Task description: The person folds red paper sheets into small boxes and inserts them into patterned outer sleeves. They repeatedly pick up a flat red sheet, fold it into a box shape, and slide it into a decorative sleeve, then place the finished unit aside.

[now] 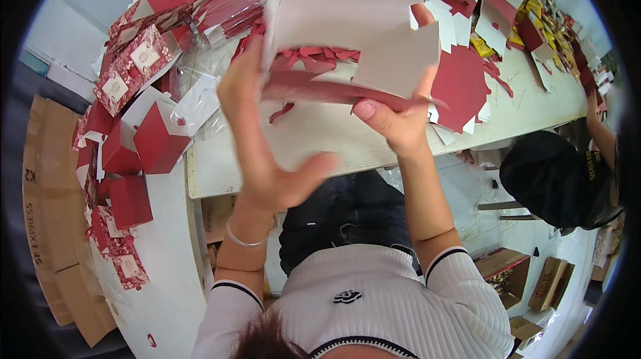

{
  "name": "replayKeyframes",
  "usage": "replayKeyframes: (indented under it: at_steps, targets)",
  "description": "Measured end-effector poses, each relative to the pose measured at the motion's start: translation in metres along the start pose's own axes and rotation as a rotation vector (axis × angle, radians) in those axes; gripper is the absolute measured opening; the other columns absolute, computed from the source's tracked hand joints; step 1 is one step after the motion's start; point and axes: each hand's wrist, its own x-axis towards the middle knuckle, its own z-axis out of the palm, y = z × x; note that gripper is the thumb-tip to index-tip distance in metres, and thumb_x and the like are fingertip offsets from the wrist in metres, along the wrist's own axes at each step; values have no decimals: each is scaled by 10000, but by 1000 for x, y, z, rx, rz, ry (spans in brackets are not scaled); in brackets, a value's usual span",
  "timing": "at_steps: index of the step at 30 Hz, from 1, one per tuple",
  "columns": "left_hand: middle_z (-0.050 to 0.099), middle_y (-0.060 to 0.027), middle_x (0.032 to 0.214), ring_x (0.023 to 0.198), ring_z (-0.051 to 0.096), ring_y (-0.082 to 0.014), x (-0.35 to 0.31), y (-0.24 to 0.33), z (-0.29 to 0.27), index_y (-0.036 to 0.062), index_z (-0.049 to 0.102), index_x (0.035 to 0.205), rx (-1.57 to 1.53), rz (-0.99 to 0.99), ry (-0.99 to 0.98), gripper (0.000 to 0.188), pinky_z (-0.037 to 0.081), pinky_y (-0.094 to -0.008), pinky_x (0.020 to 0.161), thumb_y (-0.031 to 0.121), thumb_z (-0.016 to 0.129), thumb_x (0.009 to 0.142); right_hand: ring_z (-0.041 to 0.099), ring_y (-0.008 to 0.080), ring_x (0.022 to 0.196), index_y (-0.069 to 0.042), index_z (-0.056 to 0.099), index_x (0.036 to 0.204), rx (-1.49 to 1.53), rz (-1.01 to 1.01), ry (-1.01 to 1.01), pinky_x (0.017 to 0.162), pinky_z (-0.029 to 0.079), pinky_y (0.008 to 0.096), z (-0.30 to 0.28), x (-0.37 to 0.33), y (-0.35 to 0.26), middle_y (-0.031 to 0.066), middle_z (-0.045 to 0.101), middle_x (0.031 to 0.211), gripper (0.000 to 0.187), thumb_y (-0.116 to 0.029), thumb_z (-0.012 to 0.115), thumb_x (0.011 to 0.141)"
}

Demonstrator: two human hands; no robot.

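Observation:
A partly folded paper box point(334, 12), white on the inside faces and dark red along its lower edge, is held up over the table. My right hand point(404, 115) grips its right side, with the thumb on the red edge and a finger behind the white panel. My left hand point(260, 152) is at the box's left side, blurred by motion. Its thumb sticks out, apart from the fingers, and whether the fingertips press on the panel is hard to see. Behind the box lie red ribbon strips point(310, 59) on the pale table point(267, 162).
Red boxes point(160, 135) and flower-patterned cartons point(137, 62) crowd the left side. Stacked red sheets point(461, 89) lie to the right, with yellow packets point(541, 12) farther off. A person in a black cap point(551, 175) is at the right. Flattened cardboard point(57, 219) stands at far left.

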Motion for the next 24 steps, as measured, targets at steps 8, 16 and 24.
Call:
replayKeyframes:
  at_steps: [8, 16, 24]
  targets:
    - [249, -99, 1377, 1250, 261, -177, 4, 5, 4, 38, 113, 1381, -650, -426, 144, 656, 184, -342, 1036, 453, 310, 912, 278, 248, 1251, -48, 33, 1385, -34, -85, -67, 1011, 253, 357, 2, 9, 11, 140, 181, 1390, 1131, -542, 701, 617]
    - [369, -80, 1240, 1123, 385, -143, 9, 10, 0, 36, 294, 1278, -696, -568, 152, 492, 324, -265, 937, 286, 457, 887, 311, 219, 1198, -11, 160, 1350, 78, 82, -38, 992, 257, 336, 11, 10, -4, 144, 275, 1327, 681, -272, 507, 824]
    - [412, -69, 1232, 1137, 397, -156, 10, 5, 5, 52, 320, 1288, -708, -459, 244, 543, 324, -283, 955, 24, 537, 791, 361, 192, 1142, -13, 255, 1313, -92, 42, -60, 980, 264, 314, 19, 1, -4, 109, 353, 1251, 636, 23, 445, 707]
